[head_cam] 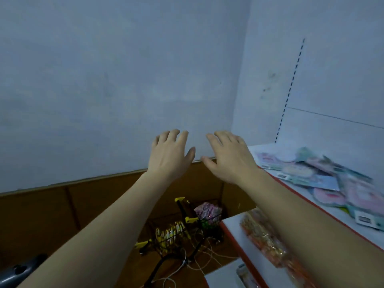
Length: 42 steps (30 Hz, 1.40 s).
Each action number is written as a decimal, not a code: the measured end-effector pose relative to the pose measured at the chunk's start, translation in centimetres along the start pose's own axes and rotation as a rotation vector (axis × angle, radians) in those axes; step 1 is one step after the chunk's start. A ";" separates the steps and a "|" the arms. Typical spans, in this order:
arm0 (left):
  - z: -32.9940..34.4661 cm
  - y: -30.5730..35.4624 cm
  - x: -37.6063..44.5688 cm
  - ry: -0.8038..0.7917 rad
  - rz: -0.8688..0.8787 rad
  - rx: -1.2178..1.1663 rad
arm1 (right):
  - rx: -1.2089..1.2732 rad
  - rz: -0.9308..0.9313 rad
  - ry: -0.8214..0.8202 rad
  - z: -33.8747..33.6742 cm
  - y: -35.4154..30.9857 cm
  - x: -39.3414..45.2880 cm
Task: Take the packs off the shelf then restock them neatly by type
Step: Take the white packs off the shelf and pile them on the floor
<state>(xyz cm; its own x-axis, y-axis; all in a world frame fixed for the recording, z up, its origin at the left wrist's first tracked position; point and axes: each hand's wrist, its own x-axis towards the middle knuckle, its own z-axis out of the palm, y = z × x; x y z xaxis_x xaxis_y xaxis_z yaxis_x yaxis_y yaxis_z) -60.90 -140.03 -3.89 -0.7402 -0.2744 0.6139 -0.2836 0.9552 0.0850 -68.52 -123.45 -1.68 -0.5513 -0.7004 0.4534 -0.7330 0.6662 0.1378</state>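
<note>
Hands are stretched out in front of the wall, side by side. The left hand has loose, spread fingers and holds nothing. The right hand is the same, open and holding nothing, just beside the corner of the shelf. Pastel packs lie in a messy pile on this shelf. An orange pack lies on the lower shelf. Down on the floor stands a small cart with more packs inside.

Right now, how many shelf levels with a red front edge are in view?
3. The top shelf at right holds a loose pile of pastel packs; the middle shelf holds an orange pack; the lowest shelf shows at the bottom edge. More may lie outside the picture.
</note>
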 end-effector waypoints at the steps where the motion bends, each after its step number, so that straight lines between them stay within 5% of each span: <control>1: -0.5 0.9 0.4 0.002 0.034 -0.020 | -0.018 0.032 0.012 -1.1 0.6 -0.7; 22: -7.3 35.6 -7.0 0.025 0.735 -0.545 | -0.488 0.772 -0.022 -19.3 14.9 -34.2; 42: -22.4 64.4 -32.2 -0.039 1.240 -0.897 | -0.744 1.311 -0.084 -36.9 12.7 -72.1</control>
<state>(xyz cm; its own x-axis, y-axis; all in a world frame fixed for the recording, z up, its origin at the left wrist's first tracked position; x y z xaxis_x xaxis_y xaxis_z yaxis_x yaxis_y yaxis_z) -41.69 -67.17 -0.54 -0.2444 0.7330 0.6348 0.9461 0.3239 -0.0097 -23.38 -55.00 -0.11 -0.6755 0.4808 0.5590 0.6309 0.7693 0.1006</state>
